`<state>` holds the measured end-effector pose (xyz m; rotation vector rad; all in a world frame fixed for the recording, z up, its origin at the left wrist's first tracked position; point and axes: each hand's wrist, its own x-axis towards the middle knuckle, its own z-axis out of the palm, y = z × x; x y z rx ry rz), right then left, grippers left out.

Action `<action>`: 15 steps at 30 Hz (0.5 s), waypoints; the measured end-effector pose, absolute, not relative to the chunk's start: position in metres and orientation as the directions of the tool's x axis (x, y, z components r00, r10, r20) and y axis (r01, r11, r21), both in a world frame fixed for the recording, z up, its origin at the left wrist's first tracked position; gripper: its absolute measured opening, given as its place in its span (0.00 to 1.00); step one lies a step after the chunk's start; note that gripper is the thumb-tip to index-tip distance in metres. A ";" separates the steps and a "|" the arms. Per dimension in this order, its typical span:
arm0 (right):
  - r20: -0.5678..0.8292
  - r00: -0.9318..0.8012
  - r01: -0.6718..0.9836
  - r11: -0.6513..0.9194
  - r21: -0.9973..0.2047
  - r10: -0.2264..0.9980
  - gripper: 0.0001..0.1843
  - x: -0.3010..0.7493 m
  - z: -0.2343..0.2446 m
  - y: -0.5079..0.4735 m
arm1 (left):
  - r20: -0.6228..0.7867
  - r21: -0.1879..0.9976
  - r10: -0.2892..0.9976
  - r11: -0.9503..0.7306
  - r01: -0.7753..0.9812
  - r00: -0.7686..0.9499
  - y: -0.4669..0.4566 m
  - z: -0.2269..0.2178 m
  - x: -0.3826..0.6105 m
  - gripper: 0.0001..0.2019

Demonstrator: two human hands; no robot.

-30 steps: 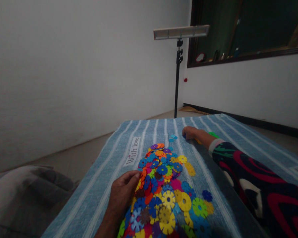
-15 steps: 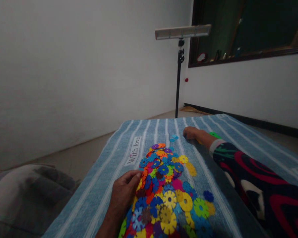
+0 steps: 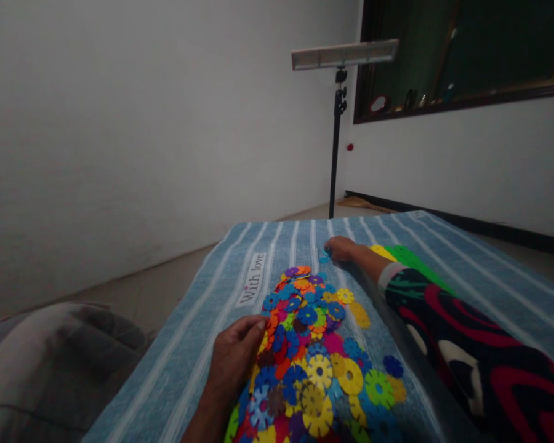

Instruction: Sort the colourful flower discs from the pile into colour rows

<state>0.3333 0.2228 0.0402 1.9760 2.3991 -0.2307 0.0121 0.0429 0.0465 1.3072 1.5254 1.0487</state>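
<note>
A heap of colourful slotted plastic discs (image 3: 307,315), flower-shaped linking pieces, lies along the middle of the striped cloth. My left hand (image 3: 237,344) rests at the heap's left edge, thumb against curled fingers, tips touching the discs. Whatever lies between those fingertips is hidden. Beyond the heap's far end, my right hand (image 3: 341,248) is closed with its fingertips on a light blue disc (image 3: 327,251). Another light blue disc (image 3: 323,260) lies just below it on the cloth. Behind my right forearm run a yellow row of discs (image 3: 382,251) and a green row of discs (image 3: 418,266), partly covered by the sleeve.
The blue striped cloth (image 3: 203,332) covers the table and bears a "With love" label (image 3: 253,278). A lamp on a black stand (image 3: 335,147) rises past the far edge. Grey fabric (image 3: 60,363) is at the lower left. A dark blue disc (image 3: 393,366) lies right of the heap.
My right hand has moved left, from the cloth beside the light blue discs onto one of them. More of the yellow and green rows shows. My left hand stays at the heap.
</note>
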 end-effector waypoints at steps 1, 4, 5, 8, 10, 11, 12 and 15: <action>-0.100 -0.199 0.977 0.189 -0.102 0.975 0.25 0.332 0.039 0.223 | -0.081 0.956 0.992 0.105 0.276 -0.095 0.043 0.047 0.012 0.15; -0.066 -0.211 0.974 0.205 -0.096 0.975 0.27 0.330 0.038 0.225 | -0.089 0.957 0.991 0.114 0.267 -0.105 0.043 0.048 0.013 0.15; -0.063 -0.214 0.974 0.208 -0.095 0.975 0.28 0.329 0.038 0.225 | -0.090 0.956 0.990 0.116 0.269 -0.108 0.042 0.048 0.014 0.15; -0.069 -0.220 0.973 0.214 -0.092 0.973 0.29 0.329 0.040 0.226 | -0.079 0.954 0.991 0.107 0.282 -0.110 0.042 0.048 0.013 0.16; -0.074 -0.224 0.972 0.217 -0.090 0.972 0.29 0.329 0.041 0.226 | -0.067 0.952 0.993 0.094 0.291 -0.100 0.042 0.048 0.013 0.15; -0.075 -0.227 0.971 0.220 -0.089 0.971 0.30 0.328 0.042 0.226 | -0.064 0.952 0.993 0.090 0.293 -0.097 0.042 0.048 0.013 0.15; -0.075 -0.233 0.970 0.226 -0.090 0.970 0.30 0.328 0.042 0.226 | -0.064 0.952 0.994 0.089 0.293 -0.094 0.043 0.047 0.013 0.15; -0.074 -0.264 0.961 0.256 -0.102 0.962 0.30 0.324 0.046 0.226 | -0.063 0.954 0.994 0.086 0.287 -0.089 0.044 0.046 0.012 0.15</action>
